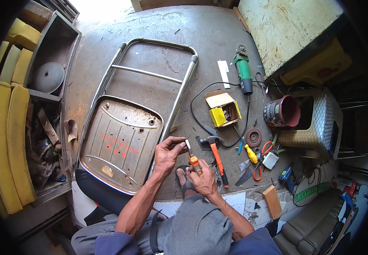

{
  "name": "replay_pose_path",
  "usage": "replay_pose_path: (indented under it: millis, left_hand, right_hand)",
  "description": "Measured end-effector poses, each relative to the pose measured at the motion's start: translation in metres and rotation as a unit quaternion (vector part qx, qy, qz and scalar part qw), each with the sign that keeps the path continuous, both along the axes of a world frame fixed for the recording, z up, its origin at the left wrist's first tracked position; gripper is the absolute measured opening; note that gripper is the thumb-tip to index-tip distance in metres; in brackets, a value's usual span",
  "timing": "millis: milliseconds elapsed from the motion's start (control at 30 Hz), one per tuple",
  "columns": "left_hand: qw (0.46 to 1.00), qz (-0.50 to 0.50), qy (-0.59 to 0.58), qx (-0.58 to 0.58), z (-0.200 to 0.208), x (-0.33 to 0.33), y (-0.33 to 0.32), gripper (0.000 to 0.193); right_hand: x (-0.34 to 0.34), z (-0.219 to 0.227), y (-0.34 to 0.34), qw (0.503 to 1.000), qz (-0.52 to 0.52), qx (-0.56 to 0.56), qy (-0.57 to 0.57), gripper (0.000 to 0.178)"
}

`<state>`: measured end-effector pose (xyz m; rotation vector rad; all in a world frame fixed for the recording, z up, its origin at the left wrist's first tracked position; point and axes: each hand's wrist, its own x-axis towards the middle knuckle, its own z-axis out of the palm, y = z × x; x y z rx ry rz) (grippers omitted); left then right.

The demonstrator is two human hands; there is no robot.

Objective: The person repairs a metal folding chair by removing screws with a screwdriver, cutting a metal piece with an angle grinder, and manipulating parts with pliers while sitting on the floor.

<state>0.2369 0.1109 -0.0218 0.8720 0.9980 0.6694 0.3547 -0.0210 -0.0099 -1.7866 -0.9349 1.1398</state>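
Between the thumb and fingers of my left hand (167, 156) is a small white piece (188, 144). It meets the tip of an orange-handled tool (195, 164) with a thin shaft, and my right hand (204, 180) is closed round that handle. Whether the tool is a screwdriver or a cutter is too small to tell. Left of my hands lies a metal folding chair frame (146, 73) with a rusty seat pan (120, 144), red marks on its face. A claw hammer (218, 163) with an orange handle lies just right of my right hand.
A green angle grinder (243, 72) with a cable lies beyond a yellow box (224, 115). A yellow screwdriver (250, 154), orange-handled scissors (257, 172) and a grinding disc (253, 137) are at right, before a reddish bucket (289, 111). Yellow foam pads (18, 144) stand at left.
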Motion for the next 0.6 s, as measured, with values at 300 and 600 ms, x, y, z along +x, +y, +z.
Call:
replay_pose_path:
  millis: [300, 600]
  left_hand:
    - [0.994, -0.089, -0.046, -0.033, 0.003, -0.015, 0.014, 0.028]
    - [0.997, -0.070, -0.013, 0.011, 0.014, -0.011, 0.011, 0.024]
  right_hand:
    - [0.001, 0.007, -0.002, 0.999, 0.013, 0.029, -0.010, 0.023]
    - [0.002, 0.004, 0.000, 0.999, -0.007, 0.032, -0.028, 0.024]
